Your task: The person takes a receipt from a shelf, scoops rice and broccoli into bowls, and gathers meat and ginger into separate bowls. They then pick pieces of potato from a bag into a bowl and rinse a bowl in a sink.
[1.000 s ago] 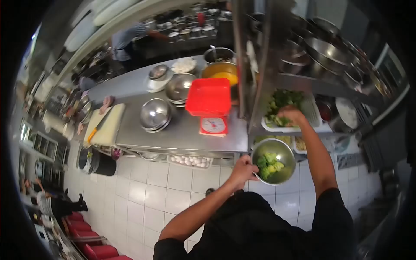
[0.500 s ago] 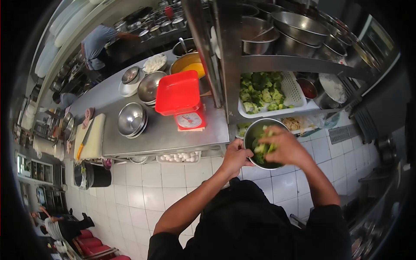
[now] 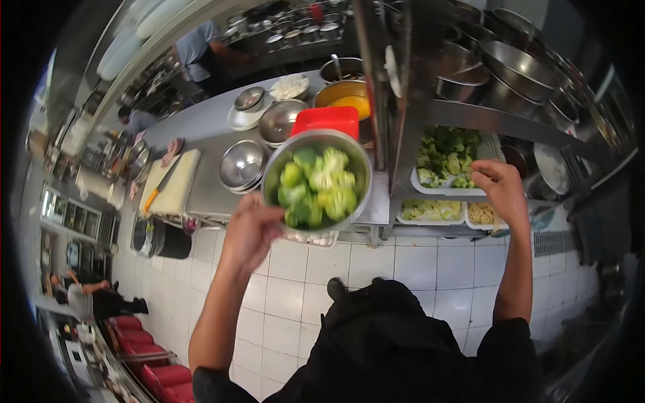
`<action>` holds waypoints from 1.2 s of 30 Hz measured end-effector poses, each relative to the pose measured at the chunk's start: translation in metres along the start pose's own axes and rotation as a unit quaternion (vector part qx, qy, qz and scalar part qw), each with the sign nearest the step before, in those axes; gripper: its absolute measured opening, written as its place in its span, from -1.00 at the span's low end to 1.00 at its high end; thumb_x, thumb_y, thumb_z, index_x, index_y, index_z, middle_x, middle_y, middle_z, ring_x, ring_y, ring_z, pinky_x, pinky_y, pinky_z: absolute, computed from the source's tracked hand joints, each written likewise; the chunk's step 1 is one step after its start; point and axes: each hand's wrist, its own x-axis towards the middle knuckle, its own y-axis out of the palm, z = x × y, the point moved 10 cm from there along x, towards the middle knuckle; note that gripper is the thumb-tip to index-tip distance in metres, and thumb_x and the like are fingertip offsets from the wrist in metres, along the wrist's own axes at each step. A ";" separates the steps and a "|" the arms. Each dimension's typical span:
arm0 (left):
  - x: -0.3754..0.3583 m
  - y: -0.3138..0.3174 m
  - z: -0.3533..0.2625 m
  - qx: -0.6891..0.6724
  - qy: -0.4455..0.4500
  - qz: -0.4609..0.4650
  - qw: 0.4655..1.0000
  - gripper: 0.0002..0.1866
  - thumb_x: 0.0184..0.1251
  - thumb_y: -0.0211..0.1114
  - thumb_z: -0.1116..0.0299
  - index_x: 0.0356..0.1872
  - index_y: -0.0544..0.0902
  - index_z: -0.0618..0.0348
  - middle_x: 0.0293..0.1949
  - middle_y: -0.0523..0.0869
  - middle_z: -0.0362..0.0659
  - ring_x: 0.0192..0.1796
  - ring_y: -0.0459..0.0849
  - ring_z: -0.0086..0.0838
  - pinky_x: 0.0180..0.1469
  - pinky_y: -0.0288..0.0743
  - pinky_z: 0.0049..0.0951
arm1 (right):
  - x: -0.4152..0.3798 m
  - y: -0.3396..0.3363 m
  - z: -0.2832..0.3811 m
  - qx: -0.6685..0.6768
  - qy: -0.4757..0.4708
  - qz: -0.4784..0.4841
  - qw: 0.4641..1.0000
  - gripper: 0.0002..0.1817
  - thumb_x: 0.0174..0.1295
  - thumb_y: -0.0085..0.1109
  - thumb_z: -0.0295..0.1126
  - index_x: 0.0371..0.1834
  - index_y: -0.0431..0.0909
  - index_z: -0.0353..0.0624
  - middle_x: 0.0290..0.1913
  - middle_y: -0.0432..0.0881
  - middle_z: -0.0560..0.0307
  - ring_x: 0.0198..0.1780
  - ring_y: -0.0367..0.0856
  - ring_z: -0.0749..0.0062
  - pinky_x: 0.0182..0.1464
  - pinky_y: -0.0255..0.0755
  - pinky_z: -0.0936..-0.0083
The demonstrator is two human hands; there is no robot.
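Observation:
A steel bowl [image 3: 366, 168] full of broccoli florets [image 3: 322, 185] is gripped at its left rim by my left hand [image 3: 252, 232]. The bowl is raised in front of the red scale [image 3: 327, 119] and hides most of it. My right hand [image 3: 498, 188] is off the bowl, at the front edge of the shelf, close to the white tray of broccoli [image 3: 447, 158]. Its thumb and fingertips are drawn together, and whether anything small is between them is too small to tell.
Empty bowls [image 3: 242, 164] are stacked on the steel counter beside an orange-handled knife [image 3: 161, 185] on a cutting board [image 3: 188, 176]. Trays of chopped vegetable [image 3: 431, 211] and noodles [image 3: 480, 213] sit on the lower shelf. A person [image 3: 196, 54] stands across the counter.
The bowl has moved left and up with my left hand, over to the scale. My right hand has come out of the bowl and now sits apart, farther right. The view has shifted.

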 end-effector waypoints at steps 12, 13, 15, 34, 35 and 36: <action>0.133 0.013 0.010 -0.038 0.089 -0.074 0.993 -0.71 0.15 0.15 0.66 -0.16 0.26 0.38 -0.21 0.47 0.09 -0.35 0.67 -0.13 -0.37 0.70 -0.35 | 0.113 0.040 -0.212 -0.384 0.083 0.076 0.917 -0.12 -0.15 0.43 -0.18 0.28 0.28 -0.28 0.18 0.45 -0.27 0.21 0.42 -0.08 0.21 0.34 0.23; 0.130 0.012 0.011 -0.038 0.092 -0.084 0.991 -0.72 0.16 0.16 0.65 -0.16 0.27 0.40 -0.22 0.48 0.09 -0.37 0.67 -0.15 -0.40 0.69 -0.38 | 0.113 0.040 -0.214 -0.371 0.075 0.059 0.924 -0.13 -0.15 0.43 -0.17 0.28 0.29 -0.28 0.19 0.45 -0.27 0.21 0.42 -0.08 0.21 0.34 0.23; 0.127 0.011 0.005 -0.039 0.107 -0.103 0.988 -0.72 0.17 0.18 0.62 -0.17 0.28 0.43 -0.23 0.50 0.10 -0.41 0.68 -0.17 -0.45 0.68 -0.44 | 0.119 0.035 -0.211 -0.343 0.055 0.020 0.937 -0.14 -0.15 0.44 -0.15 0.26 0.31 -0.29 0.19 0.45 -0.27 0.21 0.42 -0.07 0.21 0.35 0.23; 0.129 0.005 -0.003 0.054 0.094 -0.150 0.983 -0.78 0.05 0.21 0.68 -0.30 0.37 0.38 -0.30 0.51 0.02 -0.41 0.66 -0.23 -0.52 0.67 -0.34 | 0.134 0.038 -0.223 -0.367 -0.040 -0.006 0.929 -0.32 -0.13 0.43 -0.22 0.14 0.48 -0.17 0.07 0.56 -0.16 0.12 0.50 -0.05 0.13 0.40 0.21; 0.126 -0.001 -0.006 0.060 0.090 -0.167 0.980 -0.78 0.03 0.18 0.71 -0.29 0.37 0.38 -0.30 0.51 0.02 -0.42 0.66 -0.23 -0.54 0.66 -0.33 | 0.133 0.039 -0.220 -0.393 -0.047 -0.009 0.918 -0.34 -0.08 0.39 -0.15 0.16 0.48 -0.09 0.10 0.54 -0.18 0.12 0.49 -0.09 0.13 0.39 0.16; 0.124 -0.008 -0.011 0.053 0.094 -0.156 0.982 -0.78 0.03 0.17 0.71 -0.28 0.37 0.39 -0.29 0.51 0.03 -0.40 0.66 -0.22 -0.52 0.67 -0.33 | 0.124 0.035 -0.206 -0.373 -0.055 -0.033 0.925 -0.35 -0.05 0.39 -0.18 0.17 0.48 -0.12 0.09 0.55 -0.19 0.11 0.49 -0.08 0.12 0.40 0.17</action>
